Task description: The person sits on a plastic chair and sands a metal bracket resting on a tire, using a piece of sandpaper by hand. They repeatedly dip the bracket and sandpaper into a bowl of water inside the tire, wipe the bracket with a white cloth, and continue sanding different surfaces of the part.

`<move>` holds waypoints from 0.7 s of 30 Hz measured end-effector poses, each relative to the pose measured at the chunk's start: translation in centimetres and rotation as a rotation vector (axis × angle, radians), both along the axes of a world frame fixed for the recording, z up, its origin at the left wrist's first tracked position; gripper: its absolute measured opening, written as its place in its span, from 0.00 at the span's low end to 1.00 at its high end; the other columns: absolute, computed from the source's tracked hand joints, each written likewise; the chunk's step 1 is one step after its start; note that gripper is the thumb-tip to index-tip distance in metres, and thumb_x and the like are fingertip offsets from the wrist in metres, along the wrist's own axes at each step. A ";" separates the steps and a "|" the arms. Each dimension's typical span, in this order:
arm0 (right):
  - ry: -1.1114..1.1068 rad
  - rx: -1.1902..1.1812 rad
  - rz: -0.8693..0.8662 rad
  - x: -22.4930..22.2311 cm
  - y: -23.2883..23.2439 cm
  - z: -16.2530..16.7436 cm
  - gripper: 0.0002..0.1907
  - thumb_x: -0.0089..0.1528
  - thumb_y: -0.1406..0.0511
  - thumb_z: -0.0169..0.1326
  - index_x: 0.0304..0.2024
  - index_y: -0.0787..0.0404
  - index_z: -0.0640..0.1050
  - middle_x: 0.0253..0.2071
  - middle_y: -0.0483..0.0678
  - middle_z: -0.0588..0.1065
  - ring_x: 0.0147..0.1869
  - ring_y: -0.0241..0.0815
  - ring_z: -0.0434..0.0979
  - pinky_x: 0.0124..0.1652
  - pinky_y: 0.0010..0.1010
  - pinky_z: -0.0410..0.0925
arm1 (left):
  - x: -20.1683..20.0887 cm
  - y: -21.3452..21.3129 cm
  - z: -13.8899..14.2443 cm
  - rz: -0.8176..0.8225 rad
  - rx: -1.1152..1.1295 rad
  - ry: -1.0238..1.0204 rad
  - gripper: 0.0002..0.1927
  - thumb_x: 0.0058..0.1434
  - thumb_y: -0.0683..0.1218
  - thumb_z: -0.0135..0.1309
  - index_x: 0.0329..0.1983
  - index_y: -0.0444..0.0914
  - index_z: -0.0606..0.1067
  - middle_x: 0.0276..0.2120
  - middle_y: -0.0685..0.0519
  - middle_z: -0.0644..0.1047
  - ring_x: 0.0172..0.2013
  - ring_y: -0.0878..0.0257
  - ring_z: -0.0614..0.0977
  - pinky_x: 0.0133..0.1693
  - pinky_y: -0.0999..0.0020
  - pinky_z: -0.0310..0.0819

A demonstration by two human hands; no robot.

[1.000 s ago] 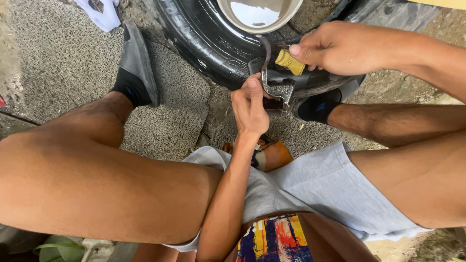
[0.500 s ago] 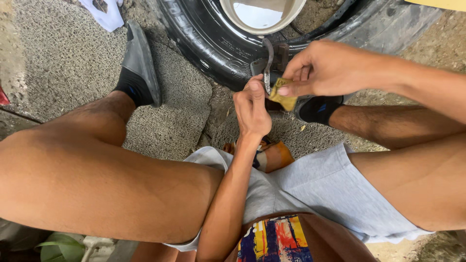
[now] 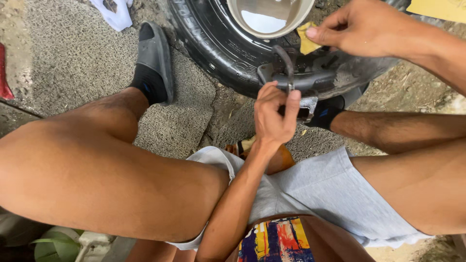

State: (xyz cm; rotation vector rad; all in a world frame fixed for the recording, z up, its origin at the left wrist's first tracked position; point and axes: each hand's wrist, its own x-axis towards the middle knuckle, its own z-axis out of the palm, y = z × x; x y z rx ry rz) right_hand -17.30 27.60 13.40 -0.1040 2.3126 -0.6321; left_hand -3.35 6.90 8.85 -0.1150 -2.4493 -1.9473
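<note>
Left of the black tyre (image 3: 213, 53), a grey slipper (image 3: 154, 58) sits on the rough concrete, with a white cloth (image 3: 114, 12) beyond it. Just below the tyre's near sidewall, the left hand (image 3: 274, 116) pinches the stem of a dark metal clamp (image 3: 287, 73) that hooks onto the tyre, fingers pressed together around it. Above the tyre's sidewall, beside a pale bucket (image 3: 269, 17), the right hand (image 3: 369, 29) pinches a yellow patch (image 3: 307, 43) between thumb and fingertips.

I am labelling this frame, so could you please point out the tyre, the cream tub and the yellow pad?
tyre (image 3: 213, 53), head view, on the black sidewall.
cream tub (image 3: 310, 14), head view, on its right rim.
yellow pad (image 3: 307, 44), head view, on the exposed corner below the fingers.
</note>
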 end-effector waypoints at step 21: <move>-0.383 -0.236 -0.539 2.0 -3.6 -4.3 0.26 0.69 0.49 0.52 0.38 0.66 0.82 0.27 0.48 0.77 0.28 0.37 0.74 0.32 0.31 0.70 | 0.8 2.0 1.7 -0.132 -0.255 0.157 0.23 0.59 0.54 0.60 0.17 0.32 0.75 0.20 0.46 0.76 0.29 0.51 0.78 0.59 0.57 0.72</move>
